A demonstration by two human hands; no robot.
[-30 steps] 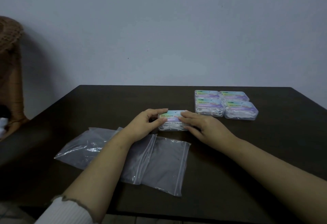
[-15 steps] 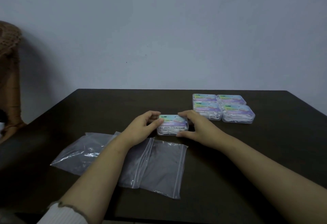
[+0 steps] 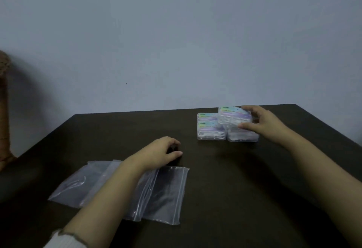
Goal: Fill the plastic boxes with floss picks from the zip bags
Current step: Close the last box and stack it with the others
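Box (image 3: 234, 117) is in the R hand (image 3: 262, 121), thumb and fingers pinching its right end, held tilted over the back-right of the stack (image 3: 219, 130) at the far right of the bench (image 3: 225, 179); can't tell if it's touching the box below or just above it. L hand (image 3: 162, 152) rests on the bench w/ fingers loosely curled, grip on nothing, just past the bags (image 3: 137, 189), which lie flat, overlapping and look empty. Risks, my read: one-end pinch on slick plastic, so the box could twist out and knock the stack apart; if it lands off-square it may slide off the lid below; a lid not fully snapped could pop and spill picks. The stack sits toward the bench's far edge, so a hard nudge could send a box toward it. Labels: pastel green-to-purple stickers on the lids w/ small dark print, too blurred to read, no brand legible.
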